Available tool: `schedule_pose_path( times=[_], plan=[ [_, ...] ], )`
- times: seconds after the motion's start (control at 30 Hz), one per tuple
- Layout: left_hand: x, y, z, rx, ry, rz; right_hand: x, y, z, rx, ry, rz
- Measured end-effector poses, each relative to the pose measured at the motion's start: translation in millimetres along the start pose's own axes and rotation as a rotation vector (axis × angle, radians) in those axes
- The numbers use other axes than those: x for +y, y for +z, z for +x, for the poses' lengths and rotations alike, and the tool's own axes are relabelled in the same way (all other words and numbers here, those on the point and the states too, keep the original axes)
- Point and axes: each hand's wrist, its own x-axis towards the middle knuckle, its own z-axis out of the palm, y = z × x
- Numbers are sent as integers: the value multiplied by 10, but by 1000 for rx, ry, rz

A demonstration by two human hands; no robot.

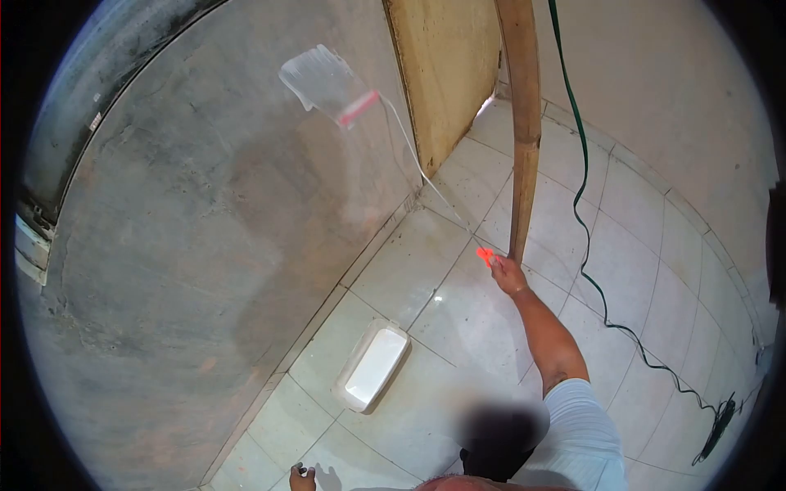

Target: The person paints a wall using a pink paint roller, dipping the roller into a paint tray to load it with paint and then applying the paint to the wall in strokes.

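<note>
My right hand is closed around the orange handle of a paint roller, with the arm stretched forward. The roller's long thin wire frame runs up to the left, and its pink-edged head rests against the grey wall. Beside the head is a patch of wet white paint. Low in the view my left hand shows only in part, its fingers loosely bent and apart with nothing visible in them. On the floor between the hands sits a paint tray with white paint inside.
A wooden pole stands just beyond my right hand, near a yellowish door. A green cable runs down the right side to a bundle on the tiled floor. A dark blurred shape covers part of the lower middle.
</note>
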Motion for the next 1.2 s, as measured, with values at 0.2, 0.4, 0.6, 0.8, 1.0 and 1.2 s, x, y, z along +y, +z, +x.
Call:
schedule_pose_path(
  times=[0.2, 0.4, 0.6, 0.8, 1.0, 1.2],
  plan=[
    [573, -94, -87, -69, -29, 87, -1354, -68, 902, -35, -81, 272],
    [645, -124, 247, 2, 57, -130, -348, 127, 148, -4, 30, 73],
    [474, -100, 132, -30, -7, -145, -1125, -27, 760, 66, -84, 101],
    [43, 139, 476, -48, -31, -162, -928, 31, 874, 65, -54, 138],
    [413, -21, 198, 44, 158, -136, -1064, -39, 603, -41, 96, 404],
    [1543, -867, -182, 177, 279, -278, -1940, -130, 1176, 32, -109, 378]
  ],
)
